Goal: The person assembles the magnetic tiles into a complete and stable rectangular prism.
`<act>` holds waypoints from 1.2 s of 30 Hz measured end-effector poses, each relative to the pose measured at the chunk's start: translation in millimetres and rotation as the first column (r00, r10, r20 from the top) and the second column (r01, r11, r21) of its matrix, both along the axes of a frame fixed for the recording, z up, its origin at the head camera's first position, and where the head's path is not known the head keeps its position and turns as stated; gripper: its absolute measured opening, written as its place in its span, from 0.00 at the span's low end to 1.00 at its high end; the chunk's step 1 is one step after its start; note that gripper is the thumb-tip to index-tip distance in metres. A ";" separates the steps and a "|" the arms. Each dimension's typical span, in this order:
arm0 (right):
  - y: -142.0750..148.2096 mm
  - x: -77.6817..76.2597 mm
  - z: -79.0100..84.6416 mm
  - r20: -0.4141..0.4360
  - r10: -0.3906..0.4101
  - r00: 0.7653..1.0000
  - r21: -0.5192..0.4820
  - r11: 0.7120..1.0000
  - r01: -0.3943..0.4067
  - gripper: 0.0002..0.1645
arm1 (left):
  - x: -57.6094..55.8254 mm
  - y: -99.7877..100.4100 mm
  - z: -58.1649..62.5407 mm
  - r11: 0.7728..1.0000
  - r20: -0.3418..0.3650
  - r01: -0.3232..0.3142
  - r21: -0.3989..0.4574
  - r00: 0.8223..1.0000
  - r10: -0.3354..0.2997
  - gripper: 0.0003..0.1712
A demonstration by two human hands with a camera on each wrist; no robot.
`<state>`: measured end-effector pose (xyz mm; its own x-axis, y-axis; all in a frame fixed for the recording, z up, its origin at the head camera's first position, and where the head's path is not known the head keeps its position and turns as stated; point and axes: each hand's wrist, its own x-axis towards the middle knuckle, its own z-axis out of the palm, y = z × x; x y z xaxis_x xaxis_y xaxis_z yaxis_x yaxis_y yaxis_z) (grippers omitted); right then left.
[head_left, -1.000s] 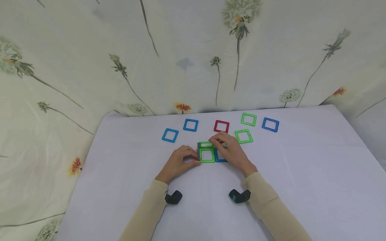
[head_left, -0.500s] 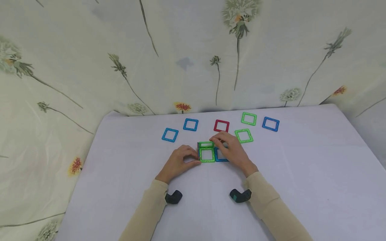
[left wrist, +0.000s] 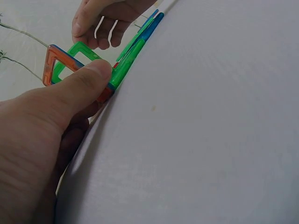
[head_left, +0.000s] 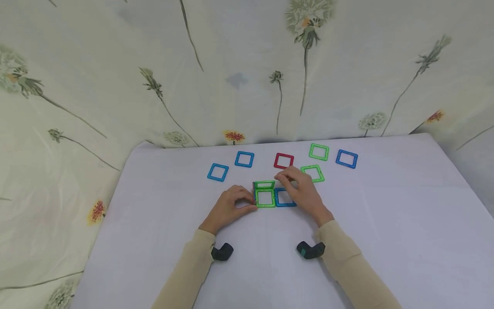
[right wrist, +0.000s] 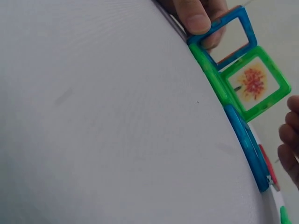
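Note:
My left hand (head_left: 231, 204) pinches an upright square magnetic tile (left wrist: 48, 65), orange on its outer face and blue on its inner one. It stands along the left edge of a flat green tile (head_left: 265, 206). Another green tile (right wrist: 284, 84) rises from that flat tile's far edge. To the right, a flat blue tile (head_left: 285, 204) lies edge to edge with the flat green one. My right hand (head_left: 303, 191) hovers just right of the upright green tile, apart from it, fingers loosely curled and holding nothing.
Behind the hands lie loose square tiles: two blue (head_left: 244, 152) at left, a red tile (head_left: 276, 161) in the middle, two green (head_left: 319, 145) and a blue one (head_left: 346, 151) at right. A flower-printed cloth (head_left: 231, 103) backs the white table (head_left: 154, 214).
My right hand has let go of the upright green tile and drawn slightly right, uncovering more of the flat blue tile. The left hand has kept its place and grip.

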<state>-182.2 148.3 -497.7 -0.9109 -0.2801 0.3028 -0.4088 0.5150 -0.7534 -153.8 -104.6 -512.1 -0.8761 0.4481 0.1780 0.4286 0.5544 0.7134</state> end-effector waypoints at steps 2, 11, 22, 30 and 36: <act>2.6 0.1 -0.3 -0.001 -0.008 1.000 -0.015 1.000 0.008 0.10 | 0.1 0.0 0.2 1.000 0.002 -0.002 -0.004 1.000 0.002 0.09; 14.7 1.7 -1.0 -0.002 -0.061 0.998 -0.028 0.998 0.061 0.13 | -0.1 0.6 0.3 1.000 -0.001 0.000 -0.004 1.000 0.000 0.09; 25.0 2.9 -1.9 -0.093 -0.114 0.989 -0.083 0.991 0.106 0.07 | -0.7 0.5 -1.6 1.000 -0.015 0.005 0.001 1.000 -0.005 0.09; 28.9 4.6 -0.4 -0.083 -0.101 0.991 -0.085 0.992 0.094 0.08 | 0.1 0.1 -2.3 1.000 -0.010 -0.001 -0.004 1.000 0.001 0.10; 32.0 5.3 -1.0 -0.068 -0.117 0.991 -0.076 0.991 0.112 0.07 | -0.1 -0.2 -2.0 1.000 -0.017 0.003 0.005 1.000 -0.003 0.10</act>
<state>-176.8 180.3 -498.6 -0.9108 -0.1502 0.3846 -0.4050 0.5068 -0.7610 -153.9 -104.8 -514.0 -0.8717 0.4497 0.1947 0.4419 0.5498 0.7088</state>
